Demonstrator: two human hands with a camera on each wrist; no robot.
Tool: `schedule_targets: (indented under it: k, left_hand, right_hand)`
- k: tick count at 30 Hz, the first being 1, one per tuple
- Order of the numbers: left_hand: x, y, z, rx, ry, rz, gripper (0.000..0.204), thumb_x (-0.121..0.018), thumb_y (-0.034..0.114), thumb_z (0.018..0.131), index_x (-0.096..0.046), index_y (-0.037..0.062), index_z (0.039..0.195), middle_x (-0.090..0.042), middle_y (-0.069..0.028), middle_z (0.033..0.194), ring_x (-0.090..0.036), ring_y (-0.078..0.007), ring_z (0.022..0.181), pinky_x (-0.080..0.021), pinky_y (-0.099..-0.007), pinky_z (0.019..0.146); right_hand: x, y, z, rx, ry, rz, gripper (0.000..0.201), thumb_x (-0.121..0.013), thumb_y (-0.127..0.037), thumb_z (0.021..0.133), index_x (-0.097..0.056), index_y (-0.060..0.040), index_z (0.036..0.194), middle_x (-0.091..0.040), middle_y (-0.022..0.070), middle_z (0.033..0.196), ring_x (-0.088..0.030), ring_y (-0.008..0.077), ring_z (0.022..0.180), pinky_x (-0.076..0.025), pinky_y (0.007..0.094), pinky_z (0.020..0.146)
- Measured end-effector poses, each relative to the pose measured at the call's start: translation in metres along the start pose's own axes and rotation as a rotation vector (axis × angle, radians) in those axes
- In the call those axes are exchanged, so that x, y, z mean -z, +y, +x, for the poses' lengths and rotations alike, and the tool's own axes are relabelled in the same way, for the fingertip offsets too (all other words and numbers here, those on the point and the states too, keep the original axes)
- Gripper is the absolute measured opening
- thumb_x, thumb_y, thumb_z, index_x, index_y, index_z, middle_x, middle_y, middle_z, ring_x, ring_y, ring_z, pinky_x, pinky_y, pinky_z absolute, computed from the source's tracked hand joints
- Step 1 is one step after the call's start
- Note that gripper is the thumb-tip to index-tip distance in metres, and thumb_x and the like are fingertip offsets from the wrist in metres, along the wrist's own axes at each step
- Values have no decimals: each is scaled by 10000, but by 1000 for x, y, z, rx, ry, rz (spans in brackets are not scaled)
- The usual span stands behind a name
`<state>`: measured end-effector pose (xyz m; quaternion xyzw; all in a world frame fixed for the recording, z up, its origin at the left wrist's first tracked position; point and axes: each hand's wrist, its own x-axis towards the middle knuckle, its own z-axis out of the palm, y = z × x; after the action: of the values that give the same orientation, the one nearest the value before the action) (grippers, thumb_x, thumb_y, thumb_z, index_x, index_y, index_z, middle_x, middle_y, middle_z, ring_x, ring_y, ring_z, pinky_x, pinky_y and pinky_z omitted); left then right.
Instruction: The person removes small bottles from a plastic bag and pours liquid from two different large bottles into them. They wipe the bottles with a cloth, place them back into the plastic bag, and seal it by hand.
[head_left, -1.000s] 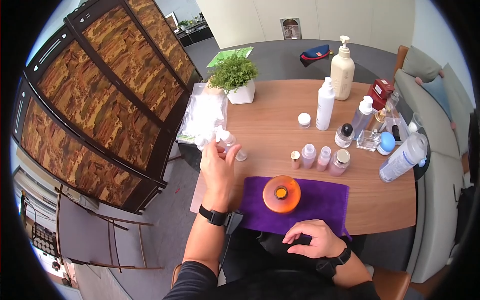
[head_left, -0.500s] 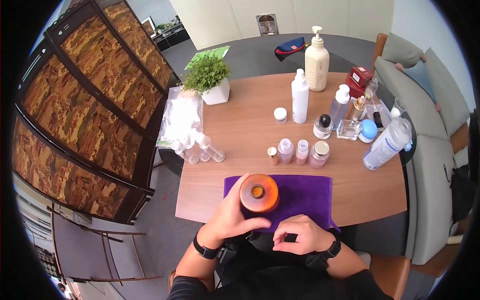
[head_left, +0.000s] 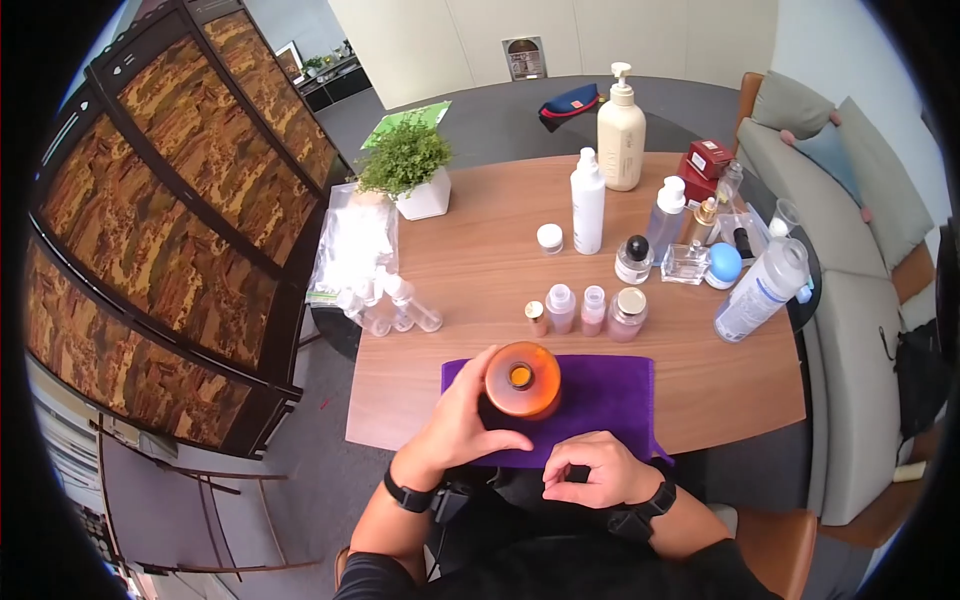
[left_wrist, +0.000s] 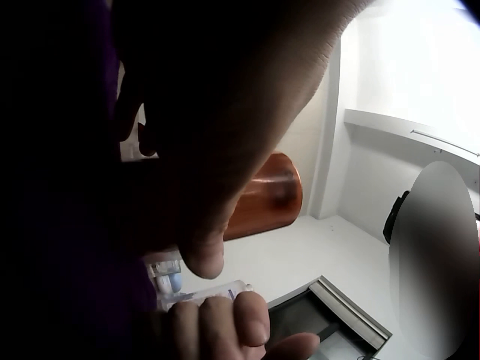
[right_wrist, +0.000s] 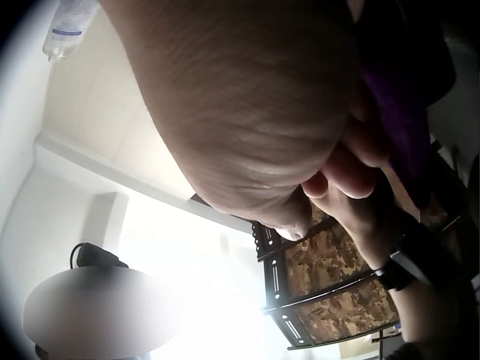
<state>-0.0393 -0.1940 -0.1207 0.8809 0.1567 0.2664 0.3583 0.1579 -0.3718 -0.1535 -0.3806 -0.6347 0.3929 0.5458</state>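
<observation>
A round amber bottle (head_left: 540,392) with an open neck stands upright on the purple towel (head_left: 612,400) in the head view. Along its left side lie the extended fingers of my left hand (head_left: 460,425), while the thumb points right, apart from the bottle. The left wrist view has the copper-coloured side of the amber bottle (left_wrist: 270,196) beyond the dark hand. My right hand (head_left: 600,472) rests at the towel's front edge, fingers loosely curled around nothing. In the right wrist view, its heel and palm fill much of the picture.
Several small clear bottles (head_left: 412,306) stand at the left, by a plastic bag (head_left: 355,240) and a potted plant (head_left: 425,192). Behind the towel are a pink-tinted jar (head_left: 628,318) and small bottles. A white spray bottle (head_left: 588,205), cream pump bottle (head_left: 622,145) and large clear bottle (head_left: 755,295) stand farther back and right.
My left hand has left the small clear bottles at the left and come to the amber bottle's left side. The right hand has stayed at the towel's front edge. The head view has shifted.
</observation>
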Motion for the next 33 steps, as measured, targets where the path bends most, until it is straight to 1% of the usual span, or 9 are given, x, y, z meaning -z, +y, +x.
schedule_targets:
  k: [5,8,12,18,23,26,28,29,33]
  left_hand:
    - [2,-33,-28,221,-72,-258,1320,-1056,490,606,-389,27,1647,-627,-170,1464,-634,-288,1307,-551,-424,1026]
    - [9,-17,-22,144,-85,-84,1228,-1030,543,591,-498,24,1568,-653,-155,1399,-647,-306,1253,-548,-421,1026]
    - [5,-21,-23,79,-71,-40,1102,-1007,561,596,-593,17,1461,-671,-151,1341,-653,-336,1210,-546,-423,1031]
    - [3,-25,-27,14,-58,-78,1013,-1000,540,602,-638,22,1392,-698,-142,1293,-662,-357,1184,-553,-437,1020]
    - [3,-22,-28,34,-14,-83,1002,-987,562,593,-654,23,1369,-698,-127,1225,-674,-323,1134,-565,-412,953]
    - [3,-25,-30,-7,55,-78,973,-961,591,611,-669,21,1343,-699,-122,1172,-682,-293,1080,-566,-389,885]
    - [1,-29,-36,-35,166,-58,932,-926,623,626,-693,12,1290,-707,-118,1132,-688,-269,1008,-561,-369,823]
    - [0,-23,-36,-58,254,-38,707,-938,528,754,-723,12,1187,-719,-116,1015,-694,-270,888,-553,-363,765]
    - [-5,8,-44,-252,404,98,286,-895,239,887,-734,34,1004,-712,-124,846,-683,-297,725,-545,-381,654]
  right_hand:
    - [21,-37,5,100,566,-292,147,-829,13,873,-713,-31,951,-745,93,889,-714,203,760,-581,319,717]
    - [55,-33,22,-72,907,-518,464,-807,35,866,-619,-5,1288,-639,143,1252,-660,237,1132,-561,357,930]
    - [90,21,37,-256,785,-729,704,-872,-64,837,-544,-14,1457,-601,203,1449,-581,370,1369,-529,456,1094]
    - [89,24,54,-528,724,-559,686,-872,-157,880,-539,-22,1464,-679,238,1386,-658,400,1304,-532,485,1100]
    - [81,18,34,-480,799,-462,636,-868,-157,906,-547,-21,1438,-723,185,1293,-725,293,1183,-574,421,1022]
    - [43,-10,9,-219,871,-236,529,-864,-71,904,-582,-9,1348,-690,87,1243,-669,159,1135,-561,352,990]
    - [14,-15,-6,-232,804,-90,509,-870,-80,884,-594,-19,1308,-678,86,1210,-668,176,1111,-553,360,982]
    - [6,-15,-14,-264,688,-159,516,-840,-27,877,-568,-22,1316,-678,91,1212,-685,190,1153,-561,366,996]
    - [-6,-14,-13,-109,399,-344,575,-859,-29,804,-558,-37,1294,-671,137,1195,-724,253,1112,-573,392,968]
